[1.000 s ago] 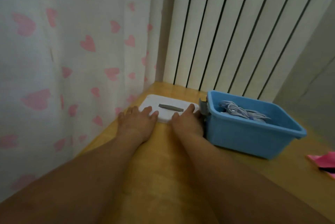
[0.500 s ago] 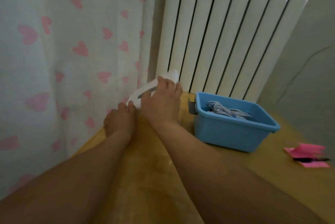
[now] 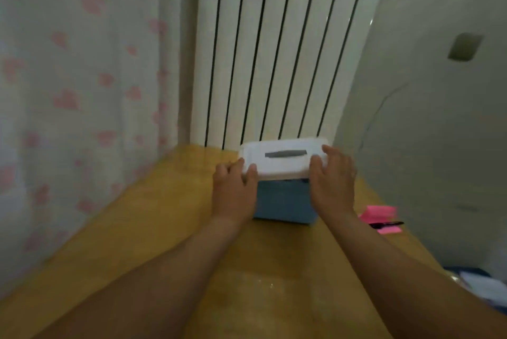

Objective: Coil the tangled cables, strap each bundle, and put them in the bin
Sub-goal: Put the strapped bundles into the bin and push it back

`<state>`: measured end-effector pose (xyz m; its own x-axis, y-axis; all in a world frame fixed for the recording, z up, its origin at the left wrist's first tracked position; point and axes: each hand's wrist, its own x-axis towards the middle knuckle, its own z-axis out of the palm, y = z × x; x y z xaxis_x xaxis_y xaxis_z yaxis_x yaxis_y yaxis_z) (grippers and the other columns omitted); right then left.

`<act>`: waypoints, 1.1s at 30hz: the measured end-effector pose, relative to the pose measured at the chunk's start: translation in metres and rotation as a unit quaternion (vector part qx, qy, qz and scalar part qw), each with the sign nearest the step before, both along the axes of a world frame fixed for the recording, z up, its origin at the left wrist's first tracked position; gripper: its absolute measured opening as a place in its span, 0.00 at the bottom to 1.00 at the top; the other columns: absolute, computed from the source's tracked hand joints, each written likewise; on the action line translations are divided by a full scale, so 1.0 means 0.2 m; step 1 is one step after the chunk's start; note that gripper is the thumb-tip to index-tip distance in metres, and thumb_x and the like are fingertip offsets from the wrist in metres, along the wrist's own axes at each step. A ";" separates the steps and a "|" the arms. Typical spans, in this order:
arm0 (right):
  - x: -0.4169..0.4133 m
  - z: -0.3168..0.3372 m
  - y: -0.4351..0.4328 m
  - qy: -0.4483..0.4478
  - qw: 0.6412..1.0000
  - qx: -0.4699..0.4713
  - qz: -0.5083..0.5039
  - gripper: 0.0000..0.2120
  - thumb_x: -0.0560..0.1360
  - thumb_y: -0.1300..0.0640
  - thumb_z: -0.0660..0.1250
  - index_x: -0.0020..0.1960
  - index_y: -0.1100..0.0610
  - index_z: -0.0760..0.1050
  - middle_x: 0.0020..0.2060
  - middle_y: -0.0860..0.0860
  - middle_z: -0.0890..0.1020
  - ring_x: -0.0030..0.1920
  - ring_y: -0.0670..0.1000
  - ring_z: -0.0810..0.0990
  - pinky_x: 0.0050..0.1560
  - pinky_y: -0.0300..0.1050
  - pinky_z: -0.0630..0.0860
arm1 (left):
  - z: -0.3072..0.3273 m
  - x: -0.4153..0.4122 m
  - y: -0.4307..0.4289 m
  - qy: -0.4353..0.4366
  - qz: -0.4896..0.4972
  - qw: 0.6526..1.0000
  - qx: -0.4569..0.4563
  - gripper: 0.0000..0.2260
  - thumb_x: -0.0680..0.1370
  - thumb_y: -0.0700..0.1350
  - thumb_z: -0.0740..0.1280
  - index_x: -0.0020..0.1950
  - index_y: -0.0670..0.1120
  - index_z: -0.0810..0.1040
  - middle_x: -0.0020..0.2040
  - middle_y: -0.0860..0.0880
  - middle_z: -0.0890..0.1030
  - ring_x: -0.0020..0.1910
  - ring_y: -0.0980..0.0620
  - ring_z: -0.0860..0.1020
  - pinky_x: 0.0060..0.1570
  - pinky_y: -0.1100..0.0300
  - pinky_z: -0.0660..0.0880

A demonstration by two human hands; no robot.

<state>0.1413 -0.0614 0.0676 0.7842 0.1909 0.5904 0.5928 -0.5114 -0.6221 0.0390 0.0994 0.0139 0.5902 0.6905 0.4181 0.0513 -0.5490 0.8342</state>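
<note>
A blue plastic bin stands on the wooden table near the radiator. A white lid with a grey handle strip lies on top of the bin and covers it. My left hand grips the lid's left end, fingers curled over its edge. My right hand grips the lid's right end the same way. The cables are hidden under the lid.
Pink sticky notes with a black pen lie on the table right of the bin. A white radiator stands behind, a heart-patterned curtain hangs at the left, a wall at the right.
The lid was lifted from the table left of the bin, tilted up, and now sits on the bin, hiding the cables. Both hands moved right with it.
</note>
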 end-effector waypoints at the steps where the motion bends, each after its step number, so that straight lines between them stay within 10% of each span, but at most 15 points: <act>1: 0.05 -0.04 -0.07 0.015 0.998 -0.054 0.008 0.16 0.86 0.50 0.57 0.66 0.56 0.77 0.65 0.59 0.78 0.67 0.60 0.73 0.70 0.57 0.71 | -0.02 0.02 0.00 0.027 0.014 0.999 0.034 0.23 0.87 0.59 0.56 0.77 0.50 0.74 0.69 0.47 0.70 0.67 0.46 0.73 0.69 0.49 0.73; 5: 0.22 -0.14 -0.19 0.047 0.990 -0.128 0.020 0.15 0.86 0.45 0.55 0.56 0.47 0.79 0.58 0.54 0.80 0.57 0.56 0.77 0.60 0.58 0.75 | 0.06 0.07 0.10 0.076 0.066 0.991 0.087 0.21 0.84 0.61 0.53 0.61 0.53 0.80 0.58 0.48 0.77 0.58 0.44 0.76 0.61 0.43 0.77; 10: 0.41 -0.02 -0.16 0.186 0.973 -0.082 0.113 0.20 0.85 0.48 0.58 0.74 0.48 0.76 0.75 0.49 0.74 0.72 0.55 0.73 0.74 0.54 0.69 | 0.24 0.18 0.26 0.161 -0.044 0.985 -0.041 0.23 0.84 0.56 0.60 0.79 0.55 0.74 0.80 0.46 0.70 0.74 0.41 0.72 0.76 0.45 0.69; 15: 0.50 -0.04 -0.14 0.225 0.961 -0.048 0.154 0.18 0.85 0.52 0.60 0.73 0.46 0.76 0.75 0.47 0.73 0.72 0.51 0.71 0.70 0.48 0.69 | 0.20 0.25 0.24 0.104 -0.070 0.974 -0.187 0.21 0.88 0.50 0.61 0.82 0.56 0.69 0.76 0.50 0.70 0.73 0.42 0.70 0.74 0.41 0.66; 22: 0.42 -0.18 -0.13 0.357 0.911 0.189 0.079 0.38 0.76 0.41 0.72 0.79 0.54 0.63 0.67 0.51 0.76 0.60 0.55 0.77 0.65 0.61 0.77 | 0.08 0.25 0.24 0.039 -0.051 0.934 -0.350 0.36 0.81 0.55 0.70 0.85 0.57 0.57 0.67 0.44 0.76 0.57 0.40 0.80 0.51 0.38 0.80; 33: 0.33 -0.17 -0.15 0.160 0.979 0.124 0.035 0.28 0.82 0.44 0.67 0.78 0.51 0.67 0.66 0.51 0.81 0.55 0.49 0.77 0.50 0.47 0.73 | 0.09 0.26 0.25 0.025 -0.040 0.932 -0.360 0.36 0.81 0.53 0.71 0.85 0.50 0.57 0.64 0.43 0.77 0.55 0.40 0.81 0.50 0.37 0.82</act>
<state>0.2083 -0.0915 0.0336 0.9267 0.1331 0.3515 0.3755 -0.2868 -0.8813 0.0910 0.1493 0.0314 0.6576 0.7351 -0.1650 0.0825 0.1475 0.9856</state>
